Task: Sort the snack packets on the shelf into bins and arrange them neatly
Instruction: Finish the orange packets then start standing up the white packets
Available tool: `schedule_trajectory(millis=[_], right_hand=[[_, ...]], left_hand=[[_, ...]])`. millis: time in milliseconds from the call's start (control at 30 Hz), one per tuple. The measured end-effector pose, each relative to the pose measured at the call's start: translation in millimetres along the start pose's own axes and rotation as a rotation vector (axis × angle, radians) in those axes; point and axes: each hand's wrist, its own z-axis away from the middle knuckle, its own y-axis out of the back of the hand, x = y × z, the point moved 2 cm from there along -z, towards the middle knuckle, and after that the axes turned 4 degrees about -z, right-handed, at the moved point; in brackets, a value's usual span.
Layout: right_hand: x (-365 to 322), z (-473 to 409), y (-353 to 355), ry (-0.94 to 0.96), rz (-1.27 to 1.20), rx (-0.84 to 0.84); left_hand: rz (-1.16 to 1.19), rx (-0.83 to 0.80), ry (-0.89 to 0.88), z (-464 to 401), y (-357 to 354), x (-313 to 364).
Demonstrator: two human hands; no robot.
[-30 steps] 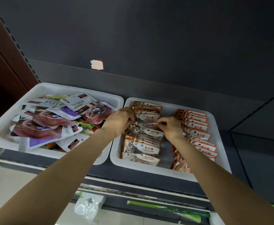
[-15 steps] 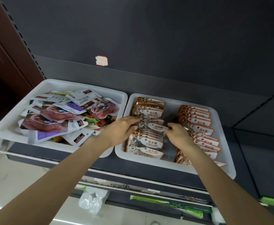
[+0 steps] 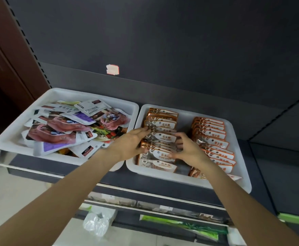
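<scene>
Two white bins stand side by side on a dark shelf. The right bin (image 3: 186, 180) holds orange stone candy packets in two overlapping rows, a left row (image 3: 163, 125) and a right row (image 3: 210, 132). My left hand (image 3: 129, 144) lies with straight fingers against the left side of the left row. My right hand (image 3: 189, 150) is at that row's right side, fingers spread and lightly bent, touching the packets' edges. The left bin (image 3: 12, 139) holds a loose pile of mixed packets (image 3: 65, 128), pink, purple and white.
A dark back panel with a small pale sticker (image 3: 112, 69) rises behind the bins. A brown upright (image 3: 7, 59) stands at the left. Below the shelf edge lie a crumpled clear plastic bag (image 3: 97, 222) and green packaging (image 3: 180, 224) on a lower shelf.
Both hands have slid toward me along the left row of orange packets, from its middle to its nearer half. My right hand has opened its fingers wider.
</scene>
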Motion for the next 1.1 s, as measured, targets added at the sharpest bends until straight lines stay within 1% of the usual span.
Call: schedule_trajectory(millis=[67, 233, 333, 367, 433, 467, 533, 600, 633, 733, 800, 833, 933, 1000, 1100], right_hand=[[-0.9, -1.2, -2.2, 0.051, 0.084, 0.051], [-2.5, -1.2, -14.7, 0.139, 0.203, 0.206], [-6.1, 1.8, -20.8, 0.164, 0.223, 0.298], [-6.0, 2.3, -21.3, 0.160, 0.215, 0.301], [-3.3, 4.2, -18.4, 0.119, 0.137, 0.241], [-0.5, 6.7, -14.7, 0.082, 0.062, 0.196], [5.5, 13.6, -5.2, 0.018, -0.042, 0.143], [6.9, 20.1, 2.4, 0.017, -0.038, 0.134], [6.0, 23.1, 3.9, 0.030, -0.034, 0.126], [-2.6, 29.4, 2.2, 0.050, 0.015, 0.098], [-7.6, 30.8, -1.4, 0.053, 0.113, 0.086], [-9.3, 30.9, -4.1, 0.049, 0.169, 0.078], [-14.8, 30.0, -16.1, 0.017, 0.209, 0.034], [-19.5, 28.2, -21.2, -0.024, 0.156, 0.032], [-17.1, 24.0, -23.5, -0.070, 0.079, 0.040]], left_hand=[[-0.020, 0.018, -0.011, 0.1, -0.9, 1.9], [-0.039, 0.203, 0.007, -3.8, -2.5, 3.2], [0.031, 0.303, 0.009, -2.2, 0.7, 1.2], [0.051, 0.340, 0.013, -0.5, 1.7, 1.0], [0.098, 0.390, -0.017, 5.6, 1.3, 3.3], [0.133, 0.381, -0.059, 9.4, -0.3, 5.5], [0.179, 0.277, -0.156, 16.7, -3.4, 11.3], [0.124, 0.161, -0.215, 18.5, -7.7, 15.3], [0.071, 0.138, -0.223, 18.6, -8.9, 17.2], [-0.045, 0.193, -0.176, 22.2, -4.8, 14.9], [-0.095, 0.237, -0.135, 25.9, -0.7, 9.5], [-0.117, 0.231, -0.128, 27.1, 0.8, 8.4], [-0.080, 0.102, -0.077, 24.1, 0.4, 15.9], [-0.022, 0.063, -0.029, 17.1, -2.6, 20.8], [0.031, 0.018, -0.011, 13.1, -7.2, 27.9]])
